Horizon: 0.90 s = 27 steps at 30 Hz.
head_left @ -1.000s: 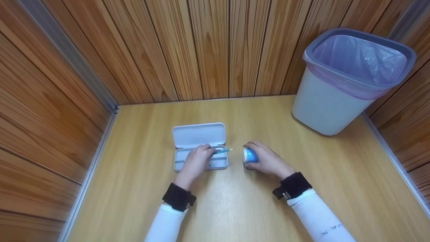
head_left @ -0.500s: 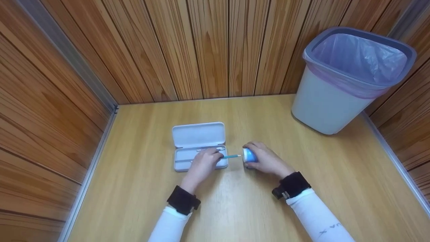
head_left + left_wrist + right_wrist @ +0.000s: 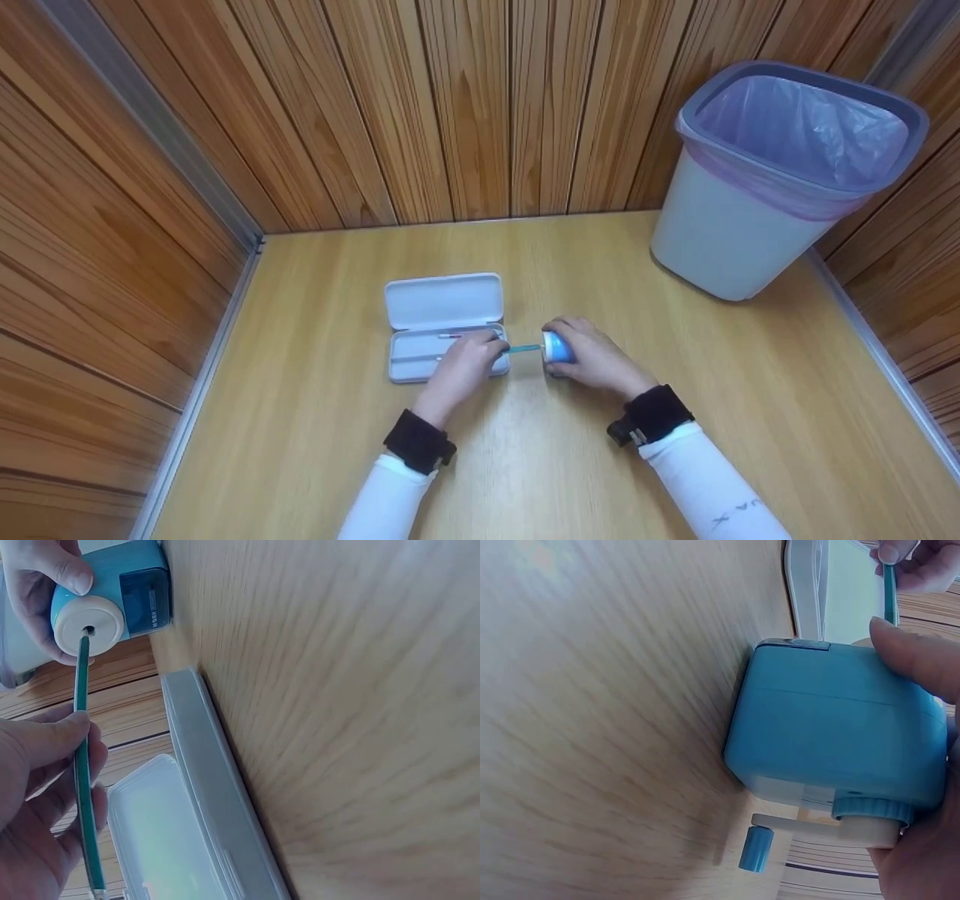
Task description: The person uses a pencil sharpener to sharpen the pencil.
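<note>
At three o'clock from the left hand point(image 3: 469, 360), in the head view, lies the pencil sharpener point(image 3: 560, 347), and the green pencil point(image 3: 524, 348) bridges the gap, its long axis running almost straight from nine to three. Left thumb and fingers pinch the pencil, so that hand is the nearer to it; the right hand's point(image 3: 596, 356) fingers curl round the sharpener's body. By the left wrist view the pencil's tip meets the hole in the round, cream face point(image 3: 67, 626); how deep it sits I cannot tell. Smooth blue casing, probably plastic, has rounded corners, a dark window point(image 3: 142, 596) and, at six o'clock in the right wrist view, a pale crank point(image 3: 802, 829) with a ribbed collar point(image 3: 874, 808) and cylindrical blue knob point(image 3: 756, 849). Toward ten o'clock from the left knuckles, a matte grey pencil case point(image 3: 444, 300) stands open on the wood-grained table point(image 3: 525, 450)
</note>
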Tool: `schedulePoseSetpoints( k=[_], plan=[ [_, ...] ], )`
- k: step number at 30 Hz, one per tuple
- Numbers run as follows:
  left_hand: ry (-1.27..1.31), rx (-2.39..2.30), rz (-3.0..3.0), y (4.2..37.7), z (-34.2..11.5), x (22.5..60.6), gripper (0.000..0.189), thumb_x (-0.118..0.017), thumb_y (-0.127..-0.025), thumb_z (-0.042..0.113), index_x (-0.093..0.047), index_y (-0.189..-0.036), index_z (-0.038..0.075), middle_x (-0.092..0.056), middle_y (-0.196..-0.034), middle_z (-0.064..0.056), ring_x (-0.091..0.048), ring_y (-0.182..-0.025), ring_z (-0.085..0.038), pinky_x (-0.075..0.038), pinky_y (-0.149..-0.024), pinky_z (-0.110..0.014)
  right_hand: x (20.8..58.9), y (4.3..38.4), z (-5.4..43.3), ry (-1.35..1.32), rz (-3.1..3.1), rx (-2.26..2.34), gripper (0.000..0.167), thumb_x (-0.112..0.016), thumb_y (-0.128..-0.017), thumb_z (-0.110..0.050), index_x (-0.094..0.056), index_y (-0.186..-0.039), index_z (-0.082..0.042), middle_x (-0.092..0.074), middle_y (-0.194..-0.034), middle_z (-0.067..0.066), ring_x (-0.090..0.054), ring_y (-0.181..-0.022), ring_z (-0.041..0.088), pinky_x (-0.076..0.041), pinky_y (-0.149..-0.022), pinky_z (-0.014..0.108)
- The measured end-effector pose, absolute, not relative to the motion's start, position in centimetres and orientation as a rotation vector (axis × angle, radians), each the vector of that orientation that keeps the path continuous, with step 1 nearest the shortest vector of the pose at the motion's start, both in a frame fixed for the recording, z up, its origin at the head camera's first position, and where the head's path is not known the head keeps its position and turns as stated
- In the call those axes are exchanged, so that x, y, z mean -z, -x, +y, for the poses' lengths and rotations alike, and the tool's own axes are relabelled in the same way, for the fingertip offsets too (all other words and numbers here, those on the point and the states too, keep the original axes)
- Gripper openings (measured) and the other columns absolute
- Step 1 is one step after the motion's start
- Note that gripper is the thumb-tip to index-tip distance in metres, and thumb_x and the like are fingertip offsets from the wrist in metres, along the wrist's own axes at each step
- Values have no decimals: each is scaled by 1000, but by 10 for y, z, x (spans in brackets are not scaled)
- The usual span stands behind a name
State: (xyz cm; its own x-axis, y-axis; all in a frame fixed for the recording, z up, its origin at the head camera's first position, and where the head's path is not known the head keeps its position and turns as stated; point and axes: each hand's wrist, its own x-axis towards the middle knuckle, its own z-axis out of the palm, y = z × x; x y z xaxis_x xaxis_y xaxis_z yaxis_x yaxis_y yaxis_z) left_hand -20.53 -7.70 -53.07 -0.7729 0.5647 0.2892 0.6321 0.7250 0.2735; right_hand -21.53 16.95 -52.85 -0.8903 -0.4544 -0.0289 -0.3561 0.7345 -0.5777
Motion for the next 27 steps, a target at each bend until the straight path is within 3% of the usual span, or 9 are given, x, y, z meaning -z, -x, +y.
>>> schedulePoseSetpoints(
  k=[6,13,21,27],
  plan=[
    [947,549,-2740,209,-74,531,14,-67,-92,6,-72,-105,3,-64,-98,-6,-63,-92,-20,-52,-80,-28,529,216,169,706,2790,874,59,-78,-84,-23,-52,-135,-10,-52,-134,10,-48,-123,31,-42,-100,51],
    [960,456,-2750,211,-69,532,14,-67,-92,7,-74,-104,5,-63,-95,-5,-61,-87,-18,-52,-76,-27,527,213,169,642,2776,865,74,-80,-81,-14,-39,-142,-1,-47,-135,18,-46,-125,34,-37,-105,52],
    [923,330,-2773,214,-64,530,20,-68,-90,4,-72,-107,13,-69,-95,-4,-64,-85,-19,-52,-74,-33,526,214,171,626,2781,845,66,-81,-80,-11,-47,-137,-1,-52,-128,14,-51,-120,32,-40,-103,52],
    [951,352,-2783,212,-63,530,18,-69,-88,2,-72,-105,8,-66,-94,-5,-65,-85,-18,-53,-74,-28,528,214,173,643,2800,831,67,-81,-81,-15,-49,-138,-4,-53,-131,13,-51,-122,33,-40,-102,54]
  ],
)
